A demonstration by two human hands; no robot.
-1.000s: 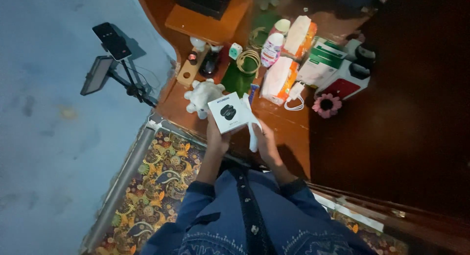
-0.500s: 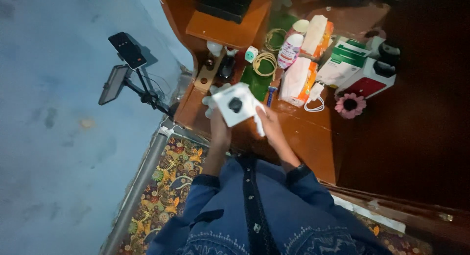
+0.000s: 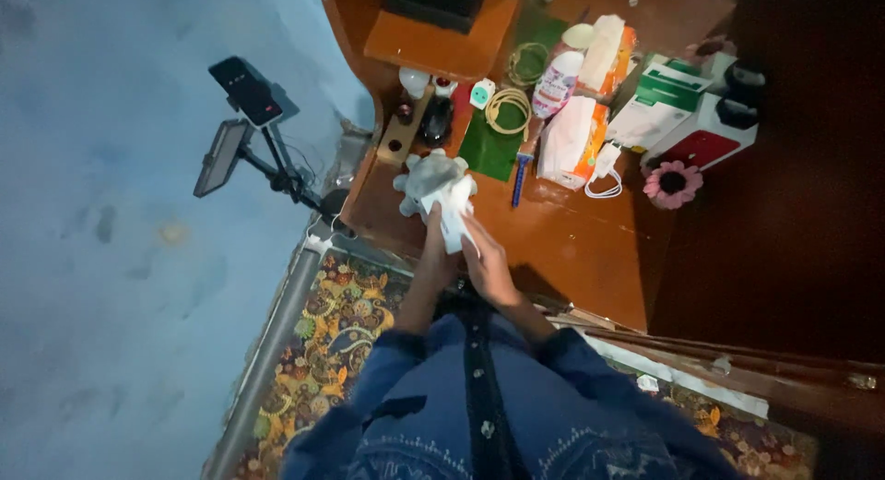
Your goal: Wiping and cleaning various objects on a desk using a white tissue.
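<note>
Over the front part of a brown wooden desk (image 3: 572,249), both my hands hold a small white box (image 3: 454,214), turned so that only a narrow side shows. My left hand (image 3: 431,233) grips its near left edge. My right hand (image 3: 483,260) grips it from the right and below. Just behind the box, a white plush toy (image 3: 426,174) lies on the desk, touching or nearly touching it. Blue denim sleeves cover my forearms.
A tripod with a phone (image 3: 247,91) stands left of the desk. On the desk are a green mat (image 3: 493,150), a coiled cable (image 3: 509,111), a white bottle (image 3: 556,83), tissue packs (image 3: 572,139), a blue razor (image 3: 519,174) and a pink flower (image 3: 673,183). Patterned carpet (image 3: 332,332) lies below.
The white box, earlier face up with a dark round picture showing, has been turned onto its edge in my hands and now sits lower, close to the plush toy.
</note>
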